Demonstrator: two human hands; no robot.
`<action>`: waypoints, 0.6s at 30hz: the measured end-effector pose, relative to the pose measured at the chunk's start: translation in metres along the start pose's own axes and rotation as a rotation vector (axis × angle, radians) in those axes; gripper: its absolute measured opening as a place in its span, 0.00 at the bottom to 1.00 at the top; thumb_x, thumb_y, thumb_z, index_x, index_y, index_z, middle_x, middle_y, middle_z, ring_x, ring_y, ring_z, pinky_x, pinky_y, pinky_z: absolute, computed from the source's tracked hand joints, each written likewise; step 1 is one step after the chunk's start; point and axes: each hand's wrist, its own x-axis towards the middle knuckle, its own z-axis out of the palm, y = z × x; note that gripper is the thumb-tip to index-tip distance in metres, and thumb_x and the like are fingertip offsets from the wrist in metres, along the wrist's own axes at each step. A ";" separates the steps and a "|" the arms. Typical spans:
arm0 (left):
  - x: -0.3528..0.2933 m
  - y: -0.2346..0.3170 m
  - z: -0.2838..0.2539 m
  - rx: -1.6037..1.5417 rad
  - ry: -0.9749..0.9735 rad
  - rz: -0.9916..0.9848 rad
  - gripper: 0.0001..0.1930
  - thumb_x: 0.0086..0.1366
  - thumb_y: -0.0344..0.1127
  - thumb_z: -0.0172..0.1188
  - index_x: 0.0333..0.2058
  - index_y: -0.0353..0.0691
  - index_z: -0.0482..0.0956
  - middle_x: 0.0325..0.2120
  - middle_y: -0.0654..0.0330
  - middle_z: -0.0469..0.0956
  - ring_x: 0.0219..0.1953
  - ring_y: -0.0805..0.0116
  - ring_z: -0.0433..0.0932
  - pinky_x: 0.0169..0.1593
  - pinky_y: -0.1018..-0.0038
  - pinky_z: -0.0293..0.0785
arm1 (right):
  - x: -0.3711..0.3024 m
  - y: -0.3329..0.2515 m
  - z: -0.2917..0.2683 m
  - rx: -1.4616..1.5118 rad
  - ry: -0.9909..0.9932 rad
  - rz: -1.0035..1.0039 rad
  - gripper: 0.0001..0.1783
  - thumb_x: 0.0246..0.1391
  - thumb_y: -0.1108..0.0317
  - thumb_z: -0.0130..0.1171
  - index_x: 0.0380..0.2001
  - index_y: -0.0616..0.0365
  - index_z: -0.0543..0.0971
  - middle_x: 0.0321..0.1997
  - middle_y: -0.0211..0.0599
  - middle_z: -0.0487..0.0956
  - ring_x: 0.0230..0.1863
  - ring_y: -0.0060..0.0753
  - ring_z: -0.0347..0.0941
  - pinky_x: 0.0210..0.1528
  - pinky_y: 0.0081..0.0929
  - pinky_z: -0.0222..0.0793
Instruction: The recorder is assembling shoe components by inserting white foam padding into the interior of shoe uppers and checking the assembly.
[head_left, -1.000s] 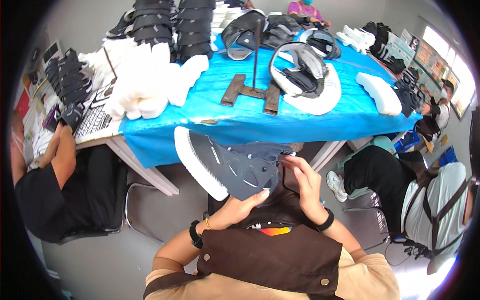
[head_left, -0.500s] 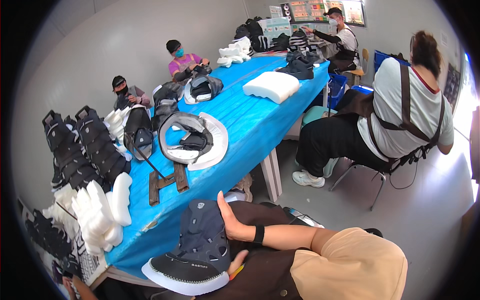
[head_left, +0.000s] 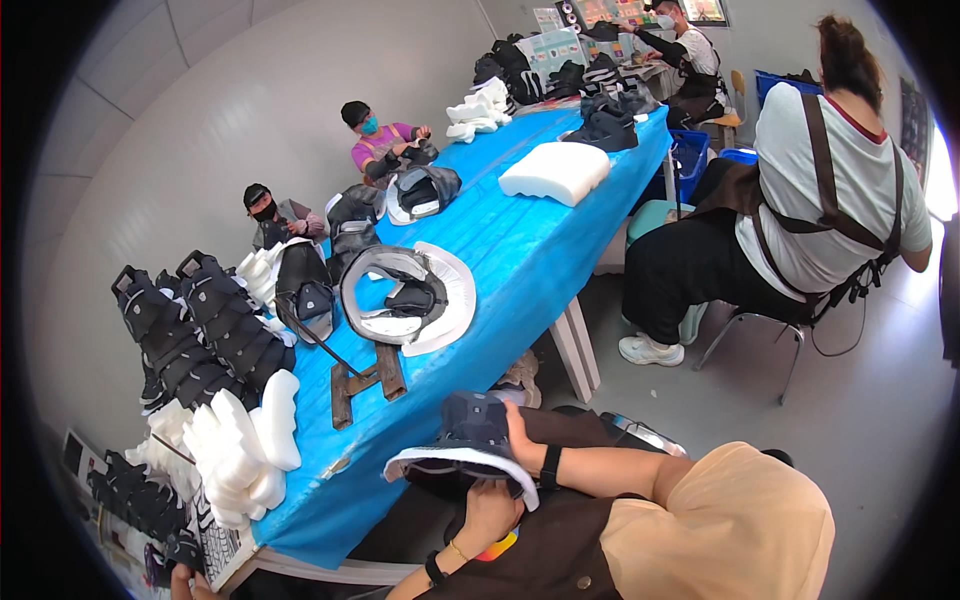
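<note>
A white-rimmed dark padded fabric shell (head_left: 466, 420) is held up just beside the near edge of the blue-covered table (head_left: 530, 245). Its right side is touched by the right hand (head_left: 518, 440); the left hand (head_left: 490, 515) is tucked into its opening, fingers hidden. How far either hand is closed cannot be told.

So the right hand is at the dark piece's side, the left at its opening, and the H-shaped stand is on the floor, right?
Not quite: the H-shaped stand is on the blue table, as the head view shows. The right hand is at the dark piece's side, the left hand at its opening.
</note>
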 end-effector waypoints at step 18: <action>-0.032 -0.013 -0.033 -0.918 0.666 -0.730 0.24 0.64 0.27 0.64 0.56 0.26 0.69 0.49 0.51 0.77 0.50 0.65 0.76 0.57 0.69 0.69 | -0.104 -0.055 0.042 -1.662 -0.800 -0.370 0.31 0.65 0.55 0.52 0.66 0.59 0.63 0.65 0.59 0.65 0.64 0.62 0.63 0.63 0.47 0.64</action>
